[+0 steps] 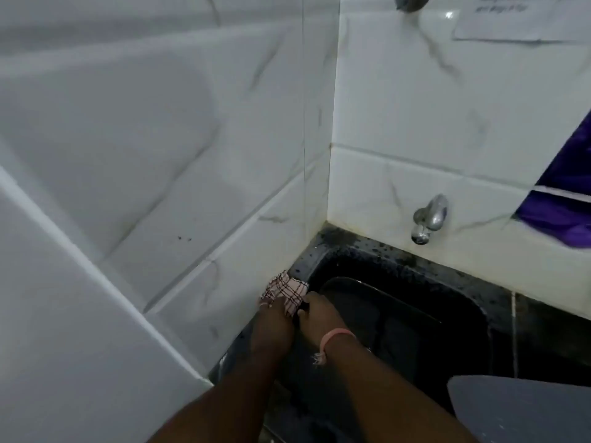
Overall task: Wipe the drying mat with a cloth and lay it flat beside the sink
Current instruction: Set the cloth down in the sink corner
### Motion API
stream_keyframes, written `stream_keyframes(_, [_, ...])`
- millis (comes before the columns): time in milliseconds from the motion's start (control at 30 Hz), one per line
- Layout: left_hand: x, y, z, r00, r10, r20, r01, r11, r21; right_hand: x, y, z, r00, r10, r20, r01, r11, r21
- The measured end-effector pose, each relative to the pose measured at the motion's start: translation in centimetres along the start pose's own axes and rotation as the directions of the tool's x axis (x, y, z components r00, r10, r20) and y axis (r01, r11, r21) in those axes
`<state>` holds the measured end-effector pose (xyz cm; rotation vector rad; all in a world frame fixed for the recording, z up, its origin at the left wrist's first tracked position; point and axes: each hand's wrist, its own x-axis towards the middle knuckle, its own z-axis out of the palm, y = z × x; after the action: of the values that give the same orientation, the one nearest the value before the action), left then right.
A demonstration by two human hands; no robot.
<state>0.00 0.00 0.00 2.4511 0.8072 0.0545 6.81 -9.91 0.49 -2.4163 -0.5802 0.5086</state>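
A pink-and-white checked cloth (289, 289) is bunched on the black sink's far left rim (302, 266), against the tiled wall. My left hand (275, 318) is closed over its near side. My right hand (315, 310), with a pink band on the wrist, curls its fingers at the cloth's right edge. A dark flat sheet (287, 378), which looks like the drying mat, lies under my forearms along the left rim; the dim light blurs its outline.
The black sink basin (473, 314) holds a dark rounded tray-like object (367, 295). A chrome tap (428, 219) juts from the back wall. White marbled tiles (160, 155) close the left side. A grey rounded object (518, 407) sits at the lower right, and a purple item (563, 212) hangs at the far right.
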Motion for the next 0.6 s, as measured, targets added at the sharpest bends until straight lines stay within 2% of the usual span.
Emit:
stream_keyframes(100, [2.5, -1.5, 0.9, 0.997, 0.005, 0.077, -0.001, 0.999, -0.051, 2.4, -0.2, 1.3, 0.998, 0.041, 0.046, -0.043, 0.998, 0.04])
stream_keyframes(167, [3.8, -2.3, 1.5, 0.994, -0.028, 0.109, 0.036, 0.997, -0.07, 3.8, -0.6, 1.8, 0.999, 0.014, 0.051, -0.018, 0.998, 0.064])
stream_keyframes(267, [4.4, -2.4, 2.0, 0.997, -0.012, 0.079, 0.008, 0.999, 0.041, 5.4, -0.8, 2.8, 0.996, -0.01, 0.089, 0.007, 0.999, 0.034])
stream_keyframes(400, [4.9, -2.5, 2.4, 0.993, -0.088, 0.082, 0.082, 0.994, 0.077, 7.3, -0.2, 4.9, 0.98, 0.195, 0.037, -0.199, 0.967, 0.157])
stream_keyframes(500, [4.7, -2.3, 2.7, 0.987, -0.14, 0.082, 0.136, 0.989, 0.053, 8.4, -0.6, 6.1, 0.929, 0.368, 0.043, -0.36, 0.872, 0.331])
stream_keyframes(533, [4.7, -2.1, 2.5, 0.983, -0.172, 0.065, 0.172, 0.985, 0.009, 8.9, -0.8, 6.3, 0.907, 0.418, 0.049, -0.397, 0.812, 0.428])
stream_keyframes(600, [4.7, -1.8, 2.5, 0.987, -0.147, 0.057, 0.146, 0.989, 0.02, 9.5, -0.8, 6.2, 0.847, 0.524, 0.088, -0.466, 0.653, 0.597])
